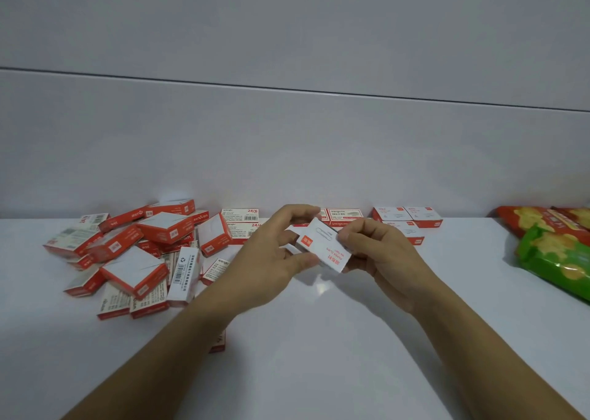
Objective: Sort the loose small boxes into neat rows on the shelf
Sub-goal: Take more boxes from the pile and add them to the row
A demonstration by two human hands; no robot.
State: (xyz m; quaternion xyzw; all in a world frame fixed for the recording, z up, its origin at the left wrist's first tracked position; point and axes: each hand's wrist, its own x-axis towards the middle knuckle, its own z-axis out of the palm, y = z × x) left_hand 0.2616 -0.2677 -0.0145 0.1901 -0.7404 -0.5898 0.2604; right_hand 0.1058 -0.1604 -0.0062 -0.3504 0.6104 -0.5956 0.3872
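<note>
1. The white shelf [319,371] is seen spanning the whole view, backed by a pale grey wall [287,132].
2. A jumbled pile of loose boxes [134,253], red and white, is spread over the left part of the shelf. They are tilted and stacked on one another at many angles.
3. Red and green snack bags [555,253] are laid at the right edge, well apart from the pile.
4. Against the wall, boxes are laid flat side by side. The 24/6 boxes [240,217] are behind the left hand, and the white-topped boxes [407,218] are just right of the hands.
5. The left hand [271,260] is raised over the middle of the shelf, with thumb and fingers curled round the left end of the held box [322,250].
6. The right hand [383,253] is set opposite, and the right end of the same box is pinched by its fingertips.
7. The held box, white with red print and a paper-clip drawing, is kept tilted in the air between both hands, in front of the back row.
8. A lone box [218,343] is partly hidden under the left forearm.
</note>
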